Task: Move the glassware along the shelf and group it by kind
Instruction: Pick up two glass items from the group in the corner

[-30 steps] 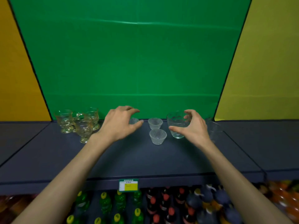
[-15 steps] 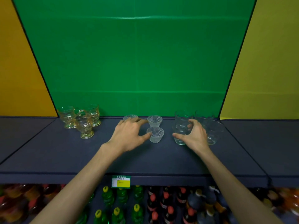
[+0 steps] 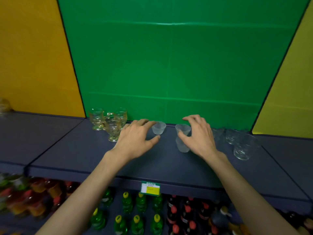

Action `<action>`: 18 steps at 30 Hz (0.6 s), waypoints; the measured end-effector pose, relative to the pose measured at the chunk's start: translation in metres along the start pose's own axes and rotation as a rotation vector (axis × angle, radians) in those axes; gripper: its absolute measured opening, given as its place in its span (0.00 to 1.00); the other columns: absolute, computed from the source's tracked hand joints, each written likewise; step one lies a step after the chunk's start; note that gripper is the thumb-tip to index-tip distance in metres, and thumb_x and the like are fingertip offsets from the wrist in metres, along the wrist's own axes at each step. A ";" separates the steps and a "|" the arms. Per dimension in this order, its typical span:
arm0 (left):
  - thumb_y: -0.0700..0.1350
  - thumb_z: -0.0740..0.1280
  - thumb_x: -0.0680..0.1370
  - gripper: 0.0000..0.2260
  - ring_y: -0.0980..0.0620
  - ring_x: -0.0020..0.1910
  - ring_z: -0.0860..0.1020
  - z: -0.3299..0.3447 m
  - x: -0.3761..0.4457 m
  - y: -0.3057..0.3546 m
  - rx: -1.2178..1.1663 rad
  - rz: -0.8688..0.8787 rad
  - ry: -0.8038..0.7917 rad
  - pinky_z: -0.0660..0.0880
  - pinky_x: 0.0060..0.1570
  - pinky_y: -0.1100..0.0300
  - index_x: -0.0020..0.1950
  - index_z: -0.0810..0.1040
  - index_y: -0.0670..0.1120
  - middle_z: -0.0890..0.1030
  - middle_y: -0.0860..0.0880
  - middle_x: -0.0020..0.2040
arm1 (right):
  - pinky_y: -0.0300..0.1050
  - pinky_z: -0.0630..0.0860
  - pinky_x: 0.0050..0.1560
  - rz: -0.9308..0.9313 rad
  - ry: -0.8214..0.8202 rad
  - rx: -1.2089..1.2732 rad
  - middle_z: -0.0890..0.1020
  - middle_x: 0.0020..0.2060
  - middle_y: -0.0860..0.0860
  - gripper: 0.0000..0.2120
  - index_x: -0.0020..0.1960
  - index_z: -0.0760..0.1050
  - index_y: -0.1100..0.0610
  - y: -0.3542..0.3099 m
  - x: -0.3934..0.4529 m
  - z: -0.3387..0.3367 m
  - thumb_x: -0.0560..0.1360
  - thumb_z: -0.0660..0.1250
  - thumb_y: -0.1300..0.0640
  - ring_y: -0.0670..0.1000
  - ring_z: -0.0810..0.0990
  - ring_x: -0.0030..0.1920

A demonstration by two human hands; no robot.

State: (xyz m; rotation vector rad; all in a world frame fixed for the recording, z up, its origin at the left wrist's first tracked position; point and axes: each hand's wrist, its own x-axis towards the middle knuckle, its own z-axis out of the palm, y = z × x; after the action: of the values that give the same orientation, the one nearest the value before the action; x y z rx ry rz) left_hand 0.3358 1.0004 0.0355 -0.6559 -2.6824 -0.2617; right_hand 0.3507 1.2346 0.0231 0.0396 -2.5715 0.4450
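Three kinds of glassware stood on the dark shelf [image 3: 84, 150], already loosely sorted. The amber footed glasses [image 3: 108, 124] clustered at the left against the green backdrop [image 3: 169, 65]. Three small frosted cups sat in the middle: the left frosted cup [image 3: 158, 127], the rear frosted cup [image 3: 183, 129] and the front frosted cup [image 3: 182, 146]. The clear tumblers [image 3: 242, 148] were bunched at the right, blurred enough that their count was uncertain, probably three. The left hand [image 3: 135, 141] hovered with fingers spread and relaxed, grasping nothing; fingertips and thumb bracketed the left frosted cup without visibly closing on it. The right hand [image 3: 199, 138] arched over the other two cups, thumb near the rear cup's rim and fingers curved above; whether it pinched that cup or merely framed it could not be told from this angle. Judged step: drawing the frosted cups together into one tight group. Risks from here: these cups look light and narrow-based, so a sideways nudge from a thumb could tip one or skate it into its neighbour. The right wrist lay close to the nearest tumbler, and a sweep to the right might knock it. The left hand's heel sat just beside the front amber glass, which stands on a small foot and would topple easily if the hand drew back carelessly.
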 end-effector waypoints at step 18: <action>0.65 0.59 0.79 0.28 0.48 0.74 0.66 -0.099 -0.163 -0.300 0.115 -0.316 0.071 0.66 0.68 0.49 0.77 0.67 0.56 0.69 0.50 0.75 | 0.50 0.68 0.63 -0.389 -0.149 0.173 0.77 0.64 0.47 0.19 0.66 0.74 0.49 -0.371 0.013 0.135 0.78 0.64 0.45 0.51 0.72 0.64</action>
State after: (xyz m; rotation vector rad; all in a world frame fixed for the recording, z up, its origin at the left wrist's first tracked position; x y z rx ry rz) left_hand 0.3574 0.6452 0.0354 -0.1832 -2.6992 -0.2050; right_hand 0.3151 0.8411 0.0336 0.6440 -2.5746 0.5276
